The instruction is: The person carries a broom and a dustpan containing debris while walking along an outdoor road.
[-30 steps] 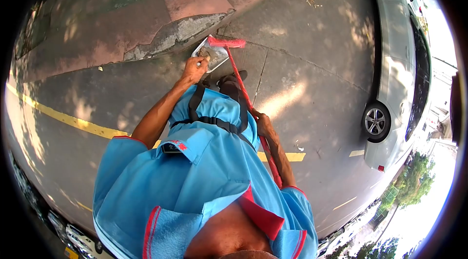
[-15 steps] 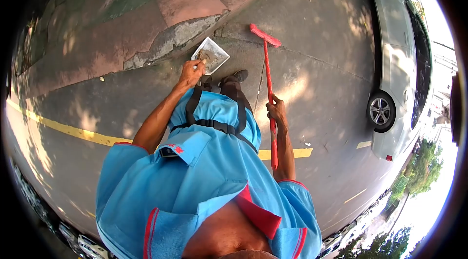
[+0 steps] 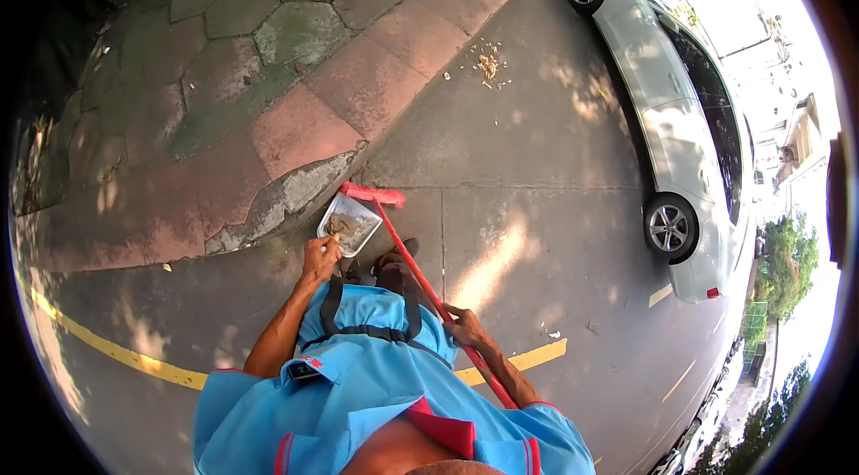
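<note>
Got a small white dustpan (image 3: pixel 367 229) down at the kerb edge of the road (image 3: pixel 555 233), right beside the broken stretch of kerb (image 3: pixel 309 184), with some brownish debris (image 3: pixel 341 225) inside. Can't tell from this angle: flat on the ground or held a touch above it. Got the left hand (image 3: pixel 324 258) curled closed at the pan's near edge, likely on a stubby handle, too small to be sure. Got the right hand (image 3: pixel 465 327) wrapped around the shaft of a long red broom (image 3: pixel 414 262), gripping well up toward the top end. See the broom head (image 3: pixel 373 195) lined up along the pan's far edge, overlapping in view, contact hard to confirm.

Would call this the collecting step, probably only partway through, judging by the yellowish litter heap (image 3: pixel 488 66) farther up near the kerb edge, well apart from the pan and not swept up yet. For the next move, best to hold the pan level to avoid spilling, then go at that heap with short, soft strokes to avoid scattering dry bits.

Brands or writing? Nothing readable. Can spot a red emblem (image 3: pixel 310 361) on the blue shirt (image 3: pixel 358 403), too small to make out. Same for the silver car (image 3: pixel 658 99): no legible badge or plate.
</note>
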The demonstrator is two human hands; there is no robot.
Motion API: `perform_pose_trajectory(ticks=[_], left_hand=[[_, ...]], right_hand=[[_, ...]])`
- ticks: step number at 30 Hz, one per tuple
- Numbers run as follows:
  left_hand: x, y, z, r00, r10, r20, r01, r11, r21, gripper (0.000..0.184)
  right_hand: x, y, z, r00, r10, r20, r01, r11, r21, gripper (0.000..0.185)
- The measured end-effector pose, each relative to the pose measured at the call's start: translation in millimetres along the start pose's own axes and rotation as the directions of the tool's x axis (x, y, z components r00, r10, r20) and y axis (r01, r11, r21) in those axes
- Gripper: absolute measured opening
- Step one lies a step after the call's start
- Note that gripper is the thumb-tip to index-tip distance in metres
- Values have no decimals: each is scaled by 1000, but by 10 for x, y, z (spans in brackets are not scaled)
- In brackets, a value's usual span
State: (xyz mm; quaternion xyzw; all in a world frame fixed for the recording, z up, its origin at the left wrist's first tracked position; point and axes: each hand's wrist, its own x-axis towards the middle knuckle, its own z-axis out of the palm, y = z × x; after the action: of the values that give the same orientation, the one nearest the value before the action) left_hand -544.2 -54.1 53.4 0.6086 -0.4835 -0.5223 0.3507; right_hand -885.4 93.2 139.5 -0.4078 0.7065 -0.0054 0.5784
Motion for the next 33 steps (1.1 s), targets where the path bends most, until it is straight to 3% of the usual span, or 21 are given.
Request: perform_pose_trajectory(ticks=[1,2,9,13,15,17,19,21,23,30,33], left_hand=[[-10,-7,-2,1000,-16,-5,16,1000,-19,38],[-23,-4,1,1000,17,-12,-17,1000,-12,37],[68,-130,21,998,42,-36,-41,999,18,38],[56,-165,50,994,53,-94,-52,999,10,36],[48,-224,75,996,84,-34,-82,996,37,38],[46,-197,68,996,70,-55,-67,996,61,38],[54,-169,60,997,70,-46,-66,994,81,39],[53,-129,74,995,84,-46,-76,986,150,40],[24,-87,56,996,77,-39,-72,990,124,39],[-61,-10,52,993,91,-72,-84,993,88,37],[-79,40,24,996,72,-54,-70,997,46,39]], right_hand=[[5,-108,-16,999,-43,-33,44,999,23,60],[1,-224,-69,999,38,-16,-36,995,92,61],[944,-362,-108,987,16,-158,6,990,142,60],[997,-303,-3,997,-14,-80,13,1000,-5,60],[1060,177,142,998,-61,-34,55,985,-165,60],[944,317,214,932,-343,-119,292,903,-316,50],[835,515,216,935,-347,-67,307,890,-336,52],[658,511,154,941,-336,-45,302,890,-342,53],[135,-101,13,994,38,107,-17,982,-188,55],[170,-221,-133,999,32,11,-33,995,95,65],[406,-360,-228,996,1,-89,3,999,45,64]])
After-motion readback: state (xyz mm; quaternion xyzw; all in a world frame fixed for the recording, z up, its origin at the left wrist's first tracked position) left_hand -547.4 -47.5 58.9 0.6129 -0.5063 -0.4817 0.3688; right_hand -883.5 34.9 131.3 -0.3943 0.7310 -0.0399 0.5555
